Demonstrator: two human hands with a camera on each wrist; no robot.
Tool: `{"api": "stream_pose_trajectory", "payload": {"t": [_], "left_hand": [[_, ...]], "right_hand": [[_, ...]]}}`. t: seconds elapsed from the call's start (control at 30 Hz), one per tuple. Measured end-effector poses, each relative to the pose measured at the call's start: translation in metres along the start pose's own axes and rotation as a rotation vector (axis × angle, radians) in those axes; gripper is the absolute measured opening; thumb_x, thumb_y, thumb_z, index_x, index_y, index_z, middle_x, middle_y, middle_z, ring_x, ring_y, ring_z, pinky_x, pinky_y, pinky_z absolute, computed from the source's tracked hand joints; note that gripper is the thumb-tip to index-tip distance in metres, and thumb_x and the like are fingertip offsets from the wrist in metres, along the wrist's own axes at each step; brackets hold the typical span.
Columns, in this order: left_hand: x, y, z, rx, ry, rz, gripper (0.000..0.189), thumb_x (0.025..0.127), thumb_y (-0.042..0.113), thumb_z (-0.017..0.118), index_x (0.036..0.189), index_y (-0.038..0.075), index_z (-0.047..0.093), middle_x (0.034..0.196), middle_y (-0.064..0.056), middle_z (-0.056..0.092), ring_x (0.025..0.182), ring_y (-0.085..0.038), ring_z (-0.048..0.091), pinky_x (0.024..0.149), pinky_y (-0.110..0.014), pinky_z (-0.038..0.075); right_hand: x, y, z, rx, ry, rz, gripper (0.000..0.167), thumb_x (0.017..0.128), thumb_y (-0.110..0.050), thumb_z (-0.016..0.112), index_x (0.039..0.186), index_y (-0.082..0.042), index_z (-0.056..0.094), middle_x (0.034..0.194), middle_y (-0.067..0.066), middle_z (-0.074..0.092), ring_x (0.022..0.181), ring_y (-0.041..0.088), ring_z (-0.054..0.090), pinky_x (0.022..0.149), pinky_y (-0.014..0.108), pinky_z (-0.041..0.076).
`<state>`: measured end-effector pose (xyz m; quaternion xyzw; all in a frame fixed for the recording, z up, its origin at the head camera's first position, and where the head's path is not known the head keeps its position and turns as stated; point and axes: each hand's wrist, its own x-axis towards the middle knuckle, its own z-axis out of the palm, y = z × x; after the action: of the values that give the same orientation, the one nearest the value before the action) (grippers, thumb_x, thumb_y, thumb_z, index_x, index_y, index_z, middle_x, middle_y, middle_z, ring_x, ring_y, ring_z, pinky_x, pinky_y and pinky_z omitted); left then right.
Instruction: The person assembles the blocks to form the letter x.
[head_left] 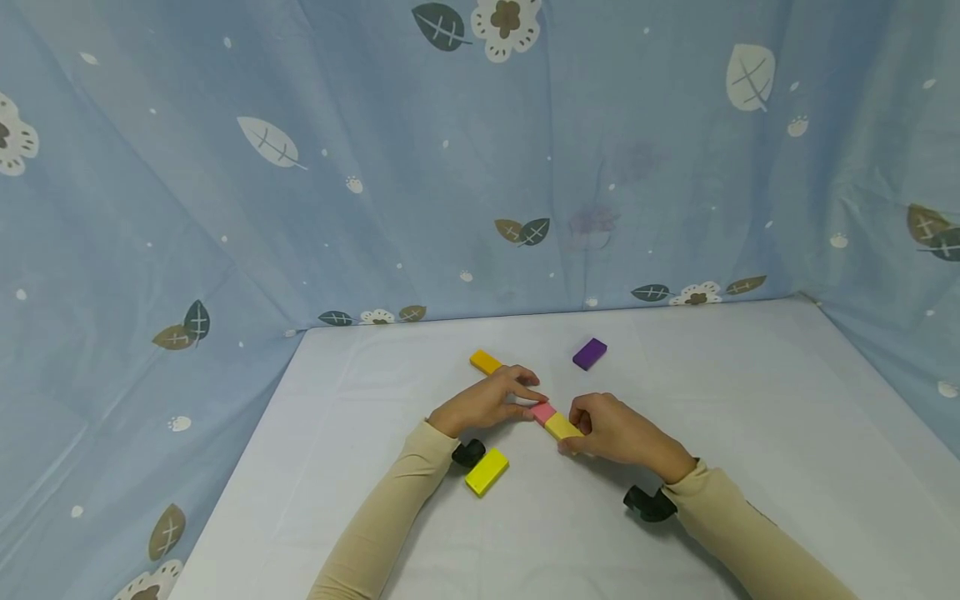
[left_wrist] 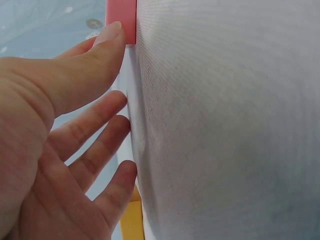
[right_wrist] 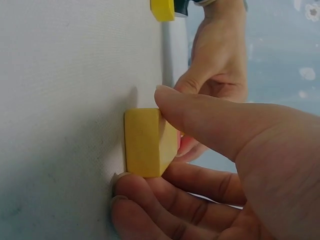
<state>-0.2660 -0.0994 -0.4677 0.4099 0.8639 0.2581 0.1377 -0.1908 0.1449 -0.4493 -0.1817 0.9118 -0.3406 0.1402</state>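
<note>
A pink block [head_left: 542, 412] and a light yellow block [head_left: 562, 427] lie end to end on the white table, at a slant. My left hand [head_left: 491, 398] pinches the pink block's far end between thumb and index finger. In the left wrist view, its thumb tip presses the pink block [left_wrist: 121, 27], while the other fingers are spread loosely. My right hand [head_left: 618, 429] grips the light yellow block at its near end. From the right wrist, the yellow block [right_wrist: 142, 142] shows between the thumb and the curled fingers, with the left hand [right_wrist: 220, 60] behind it.
An orange-yellow block [head_left: 484, 361] lies just beyond the left hand, partly covered by it. Farther back sits a purple block [head_left: 590, 354]. A bright yellow block [head_left: 487, 472] is beside the left wrist's black camera [head_left: 469, 453]. Patterned blue cloth [head_left: 450, 167] hangs behind the table [head_left: 750, 400].
</note>
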Motion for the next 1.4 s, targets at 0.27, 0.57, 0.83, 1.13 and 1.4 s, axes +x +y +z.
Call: {"api": "stream_pose_trajectory", "payload": {"t": [0.27, 0.57, 0.83, 1.13, 1.4], "left_hand": [[0.001, -0.002, 0.000, -0.021, 0.000, -0.014, 0.033, 0.098, 0.020, 0.072, 0.131, 0.016, 0.073, 0.144, -0.009, 0.058, 0.135, -0.026, 0.051, 0.116, -0.041, 0.045], [0.001, -0.003, -0.001, -0.014, 0.002, -0.009, 0.033, 0.098, 0.020, 0.071, 0.131, 0.016, 0.073, 0.144, -0.009, 0.058, 0.134, -0.026, 0.052, 0.116, -0.042, 0.045], [0.001, -0.003, 0.000, -0.014, 0.002, 0.000, 0.033, 0.098, 0.020, 0.071, 0.131, 0.016, 0.073, 0.144, -0.009, 0.058, 0.134, -0.027, 0.052, 0.116, -0.042, 0.045], [0.000, -0.001, -0.001, -0.014, 0.006, 0.022, 0.033, 0.098, 0.019, 0.071, 0.130, 0.014, 0.074, 0.142, -0.012, 0.058, 0.133, -0.029, 0.053, 0.115, -0.045, 0.045], [0.000, -0.001, -0.001, -0.018, 0.004, 0.030, 0.032, 0.098, 0.018, 0.071, 0.129, 0.013, 0.074, 0.143, -0.012, 0.059, 0.134, -0.029, 0.052, 0.116, -0.045, 0.045]], "right_hand": [[0.000, 0.000, -0.008, 0.021, 0.013, 0.017, 0.034, 0.088, -0.027, 0.083, 0.105, -0.001, 0.069, 0.076, 0.002, 0.059, 0.062, 0.013, 0.052, 0.054, 0.027, 0.044], [0.003, 0.000, -0.011, -0.011, 0.070, -0.037, 0.031, 0.092, -0.023, 0.079, 0.114, -0.003, 0.071, 0.085, 0.000, 0.063, 0.074, 0.014, 0.056, 0.061, 0.025, 0.049], [0.005, 0.005, -0.007, -0.017, 0.118, -0.147, 0.031, 0.093, -0.017, 0.078, 0.120, -0.003, 0.073, 0.092, 0.001, 0.066, 0.084, 0.012, 0.058, 0.069, 0.024, 0.050], [0.006, 0.010, -0.003, 0.012, 0.096, -0.171, 0.034, 0.093, -0.013, 0.076, 0.125, -0.001, 0.073, 0.092, 0.001, 0.066, 0.083, 0.014, 0.058, 0.067, 0.023, 0.049], [0.007, 0.015, 0.000, 0.020, 0.068, -0.202, 0.039, 0.092, -0.014, 0.077, 0.128, -0.001, 0.072, 0.087, -0.002, 0.063, 0.078, 0.010, 0.052, 0.063, 0.021, 0.046]]}}
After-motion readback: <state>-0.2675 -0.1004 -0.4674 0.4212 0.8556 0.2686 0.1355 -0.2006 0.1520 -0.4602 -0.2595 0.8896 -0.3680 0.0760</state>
